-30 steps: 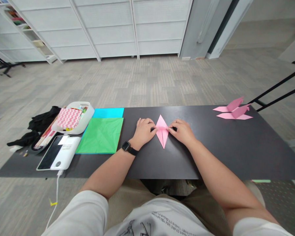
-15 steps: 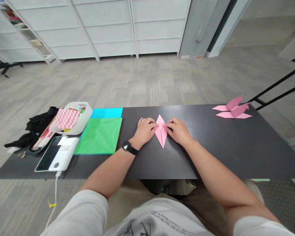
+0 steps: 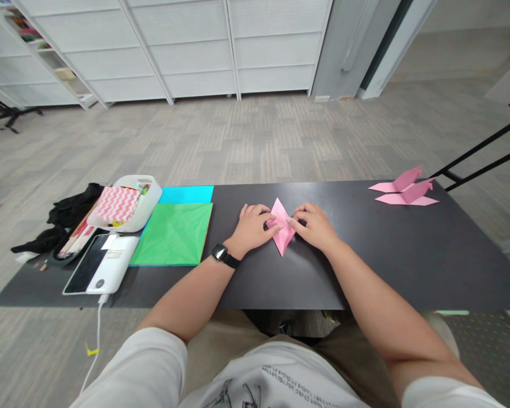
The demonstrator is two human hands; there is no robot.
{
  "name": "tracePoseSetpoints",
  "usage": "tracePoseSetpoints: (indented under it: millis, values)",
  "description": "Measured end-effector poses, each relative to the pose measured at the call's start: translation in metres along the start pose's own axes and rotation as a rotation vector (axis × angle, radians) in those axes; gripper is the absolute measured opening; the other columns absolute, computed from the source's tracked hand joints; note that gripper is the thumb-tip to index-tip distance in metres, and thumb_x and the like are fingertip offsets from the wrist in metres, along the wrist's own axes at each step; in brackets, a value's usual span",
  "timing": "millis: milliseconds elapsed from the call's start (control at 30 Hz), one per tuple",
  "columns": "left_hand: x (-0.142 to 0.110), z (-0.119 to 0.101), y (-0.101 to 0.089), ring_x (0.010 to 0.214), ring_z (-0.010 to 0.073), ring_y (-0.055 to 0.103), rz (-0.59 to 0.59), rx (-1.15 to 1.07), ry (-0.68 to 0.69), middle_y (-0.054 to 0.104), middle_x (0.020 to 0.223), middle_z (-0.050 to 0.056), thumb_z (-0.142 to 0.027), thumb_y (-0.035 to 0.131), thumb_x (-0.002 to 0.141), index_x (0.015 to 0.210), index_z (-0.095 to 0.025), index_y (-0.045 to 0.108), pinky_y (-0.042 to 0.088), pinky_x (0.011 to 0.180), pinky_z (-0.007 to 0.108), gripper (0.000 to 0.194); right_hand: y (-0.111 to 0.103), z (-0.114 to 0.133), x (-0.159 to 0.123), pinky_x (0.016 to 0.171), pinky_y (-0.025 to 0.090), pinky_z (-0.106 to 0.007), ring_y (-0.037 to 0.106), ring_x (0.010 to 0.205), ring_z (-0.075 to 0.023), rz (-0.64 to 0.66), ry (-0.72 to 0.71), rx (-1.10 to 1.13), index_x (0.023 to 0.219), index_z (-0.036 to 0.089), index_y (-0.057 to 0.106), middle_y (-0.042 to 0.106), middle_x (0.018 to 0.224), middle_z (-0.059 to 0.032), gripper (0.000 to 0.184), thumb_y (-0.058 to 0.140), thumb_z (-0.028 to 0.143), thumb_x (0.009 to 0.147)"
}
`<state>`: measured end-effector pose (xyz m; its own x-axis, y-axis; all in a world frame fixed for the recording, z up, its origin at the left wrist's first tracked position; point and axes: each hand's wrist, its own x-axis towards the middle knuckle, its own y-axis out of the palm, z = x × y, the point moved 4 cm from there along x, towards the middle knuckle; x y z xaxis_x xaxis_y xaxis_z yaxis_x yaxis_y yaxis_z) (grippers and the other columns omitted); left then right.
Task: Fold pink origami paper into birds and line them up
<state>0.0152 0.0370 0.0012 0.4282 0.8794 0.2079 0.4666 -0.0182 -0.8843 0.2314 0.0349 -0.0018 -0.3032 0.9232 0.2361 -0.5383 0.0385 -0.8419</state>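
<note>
A pink origami paper (image 3: 283,242), folded into a kite shape, lies on the dark table in front of me with its points facing away and toward me. My left hand (image 3: 252,225), a watch on its wrist, is at the paper's left edge with its thumb pressed across the middle. From the other side my right hand (image 3: 316,226) pinches the right flap between thumb and fingers, and that flap stands out sideways. The fingertips partly cover the paper's middle. Two folded pink paper birds (image 3: 408,195) rest at the far right of the table.
Green paper sheets (image 3: 174,235) lie left of my hands, over a blue sheet (image 3: 187,194). Further left are a white basket (image 3: 151,201), a phone (image 3: 85,266), a white power bank (image 3: 113,266) with a cable, and black cloth (image 3: 74,204). The table's (image 3: 255,289) near edge borders my lap.
My left thumb has slid right onto the paper's middle. The right flap has been drawn outward by my right hand, making the paper wider on that side.
</note>
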Motion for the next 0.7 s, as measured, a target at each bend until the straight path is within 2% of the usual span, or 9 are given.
tracePoseSetpoints:
  millis: [100, 167, 267, 433, 567, 700]
  values:
    - [-0.002, -0.005, 0.002, 0.142, 0.0333, 0.052, 0.031, -0.001, 0.015, 0.062, 0.148, 0.009, -0.062, 0.071, 0.096, 0.116, -0.026, 0.077, 0.021, 0.132, 0.07, 0.041, -0.003, -0.003, -0.005, 0.1, 0.046, -0.048, 0.064, 0.111, -0.0287, 0.042, -0.01, -0.051, 0.083, 0.027, 0.079, 0.07, 0.115, -0.0068, 0.023, 0.075, 0.046, 0.096]
    - [-0.003, -0.009, 0.005, 0.146, 0.0355, 0.049, 0.059, -0.001, 0.015, 0.058, 0.154, 0.01, -0.063, 0.073, 0.094, 0.119, -0.024, 0.073, 0.018, 0.132, 0.073, 0.046, -0.003, -0.003, -0.009, 0.101, 0.046, -0.049, 0.063, 0.114, -0.0305, 0.069, -0.036, -0.079, 0.095, 0.029, 0.081, 0.069, 0.121, -0.007, 0.012, 0.082, 0.041, 0.091]
    - [-0.004, -0.013, 0.007, 0.149, 0.0361, 0.048, 0.079, -0.005, 0.0, 0.056, 0.157, 0.012, -0.056, 0.077, 0.092, 0.128, -0.025, 0.068, 0.016, 0.133, 0.074, 0.048, 0.0, -0.003, -0.011, 0.104, 0.046, -0.052, 0.061, 0.12, -0.0326, 0.087, -0.082, -0.095, 0.114, 0.033, 0.081, 0.067, 0.128, -0.0078, 0.026, 0.083, 0.035, 0.089]
    - [-0.005, -0.013, 0.0, 0.15, 0.0339, 0.048, 0.04, -0.035, 0.024, 0.056, 0.159, 0.011, -0.037, 0.07, 0.095, 0.146, -0.027, 0.06, 0.019, 0.135, 0.07, 0.052, 0.004, -0.009, -0.01, 0.105, 0.047, -0.056, 0.06, 0.124, -0.0354, 0.063, -0.094, -0.123, 0.119, 0.034, 0.082, 0.067, 0.131, -0.0093, 0.028, 0.08, 0.034, 0.092]
    - [-0.005, -0.003, -0.005, 0.153, 0.0339, 0.046, 0.044, -0.015, 0.067, 0.055, 0.162, 0.009, -0.029, 0.066, 0.095, 0.143, -0.029, 0.066, 0.019, 0.135, 0.07, 0.048, 0.005, -0.019, -0.007, 0.107, 0.047, -0.059, 0.059, 0.126, -0.0372, 0.038, -0.074, -0.141, 0.125, 0.032, 0.081, 0.067, 0.133, -0.0112, 0.031, 0.077, 0.033, 0.094]
    - [-0.004, 0.005, -0.003, 0.156, 0.0333, 0.043, 0.128, -0.016, 0.184, 0.056, 0.163, 0.004, -0.026, 0.062, 0.1, 0.144, -0.032, 0.068, 0.016, 0.135, 0.07, 0.044, 0.007, -0.028, -0.006, 0.109, 0.046, -0.061, 0.058, 0.129, -0.0382, 0.026, -0.077, -0.13, 0.126, 0.033, 0.081, 0.066, 0.137, -0.0111, 0.032, 0.077, 0.035, 0.094]
